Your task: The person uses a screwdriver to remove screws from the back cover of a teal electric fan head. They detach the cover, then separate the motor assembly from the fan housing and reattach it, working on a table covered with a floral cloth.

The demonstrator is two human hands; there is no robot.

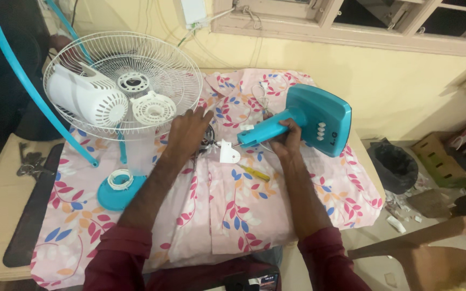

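A pink cotton cloth printed with red, blue and orange leaves [244, 210] covers the cream table under both hands, probably to keep small parts from rolling off and to spare the surface. Just beyond the left hand [187, 132], on its far left side, lies the round white wire fan guard [125, 81], set flat so that it serves as a tray: the white ribbed plastic motor housing [87, 97] rests on its side in it, with a small white vented round cap [153, 108] beside that. A teal plastic ring-shaped rim [12, 59] curves away farther to the left, parked clear of the working area. The right hand [287, 139] is closed around the neck of the teal plastic fan stand with its square base [316, 118], the base lying beyond and to the right of the knuckles (tipped on its side, buttons up), so the open end of the neck points toward the left hand. The left hand lies palm down with fingers loosely curled over a dark tangle of wires; whether it pinches them I cannot tell. Between the hands sits a small white plastic bracket [228, 152], and just nearer than the right hand a yellow-handled screwdriver [254, 172] lies within easy reach. A teal round cap holding white coiled cord [118, 188] sits nearer than the left hand.
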